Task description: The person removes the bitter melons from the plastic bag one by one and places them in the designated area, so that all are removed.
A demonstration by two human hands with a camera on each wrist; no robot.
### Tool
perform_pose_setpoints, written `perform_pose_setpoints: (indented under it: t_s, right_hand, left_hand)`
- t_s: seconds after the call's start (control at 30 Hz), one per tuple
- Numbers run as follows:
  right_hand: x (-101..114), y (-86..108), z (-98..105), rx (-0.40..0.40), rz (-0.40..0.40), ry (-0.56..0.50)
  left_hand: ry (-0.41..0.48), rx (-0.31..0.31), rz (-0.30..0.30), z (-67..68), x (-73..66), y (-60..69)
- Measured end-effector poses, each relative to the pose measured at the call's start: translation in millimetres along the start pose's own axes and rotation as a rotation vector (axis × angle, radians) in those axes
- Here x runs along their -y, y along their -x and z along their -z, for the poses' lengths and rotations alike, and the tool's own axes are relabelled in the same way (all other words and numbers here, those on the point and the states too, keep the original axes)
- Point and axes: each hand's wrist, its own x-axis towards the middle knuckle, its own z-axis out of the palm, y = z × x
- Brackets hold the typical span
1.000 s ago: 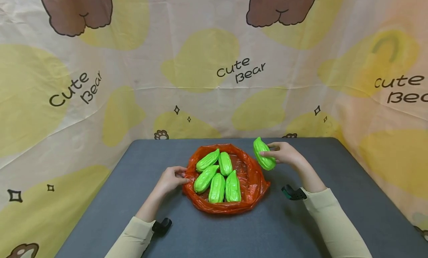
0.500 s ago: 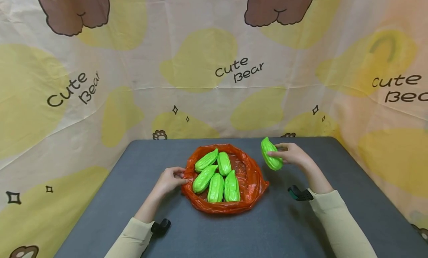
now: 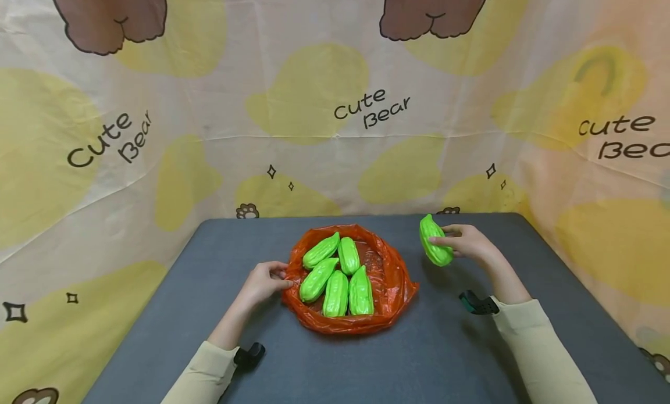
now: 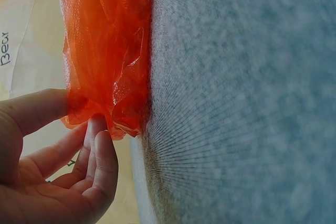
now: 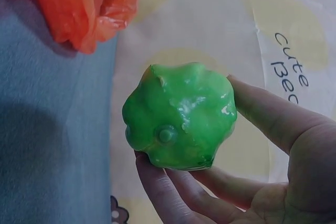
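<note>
In the head view my right hand [image 3: 468, 241] holds a bright green, ribbed bitter melon [image 3: 435, 241] above the table, to the right of an orange-red plastic bag [image 3: 400, 293]. The right wrist view shows the rounded end of that bitter melon [image 5: 181, 116] between thumb and fingers. The bag stands with its mouth spread wide and its rim rolled; several more bitter melons [image 3: 337, 293] lie inside, mostly toward its left side. At the bag's left edge, my left hand [image 3: 262, 283] pinches the plastic [image 4: 107, 51] between thumb and fingers.
A grey table [image 3: 366, 369] lies under everything. Behind it hangs a printed cloth [image 3: 314, 102] with yellow patches and bear drawings, which also runs along both sides. A dark band with a small device sits on each wrist, the left one [image 3: 249, 356] close over the table.
My right hand has carried the bitter melon to the right, away from the bag. The left hand keeps its hold on the bag's edge, and the bitter melons inside lie as before.
</note>
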Motion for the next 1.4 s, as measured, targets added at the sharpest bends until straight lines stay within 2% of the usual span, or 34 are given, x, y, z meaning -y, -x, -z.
perform_pose_setpoints:
  t_s: [0.73,1.0,1.23,1.4]
  right_hand:
    - [-31,2.5,15,-0.005,-0.036,-0.027]
    - [-40,1.6,16,0.011,-0.065,-0.037]
    - [-47,-2.9,15,0.021,-0.086,-0.035]
    - [-54,-8.9,13,0.023,-0.091,-0.032]
  left_hand:
    - [-0.015,0.008,-0.006,1.0,-0.4,-0.2]
    - [0.004,0.009,-0.073,3.5,-2.2,4.6]
    - [0.001,0.008,-0.018,1.2,-1.4,1.7]
    - [-0.019,0.002,-0.019,0.5,-1.7,1.2]
